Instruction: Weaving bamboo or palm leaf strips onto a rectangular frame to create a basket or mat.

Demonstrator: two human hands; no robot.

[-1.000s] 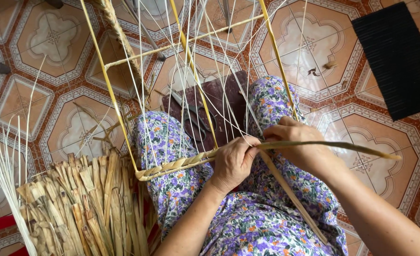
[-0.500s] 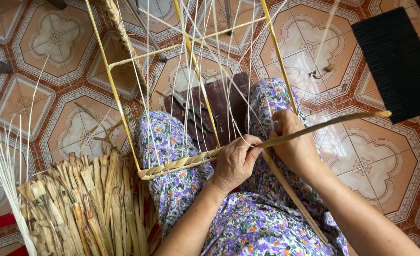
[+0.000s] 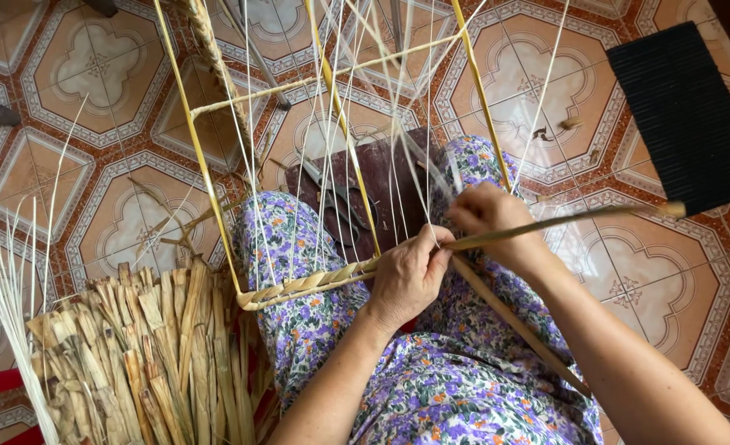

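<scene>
Weaving work fills the lap here: a yellow metal frame [image 3: 208, 181] leans across the person's knees, strung with many thin pale strands [image 3: 394, 124] that run up and out of the top of the view. Along the frame's lower bar sits a woven band of flat straw [image 3: 307, 285], its plaited edge running from the left corner toward the middle. The left hand [image 3: 408, 276] rests at the end of that band, fingers curled and pinched shut on the straw where the weave stops. The right hand [image 3: 488, 216] is just beside it, almost touching, closed around a long flat straw strip [image 3: 571, 221] that reaches out to the right over the tiles; a second length of straw slants down from the hands along the right forearm. Under the frame, on the flowered purple dress [image 3: 431, 395], lies a dark maroon cloth [image 3: 385, 177] with a pair of scissors [image 3: 336, 198] on it (seen through the strands). At lower left stands a bundle of dried, flattened leaves [image 3: 142, 354], and beside it a sheaf of thin white stalks [image 3: 10, 288] fans upward. A black ribbed mat [image 3: 686, 115] lies on the patterned floor tiles [image 3: 93, 58] at upper right, well apart from the hands.
</scene>
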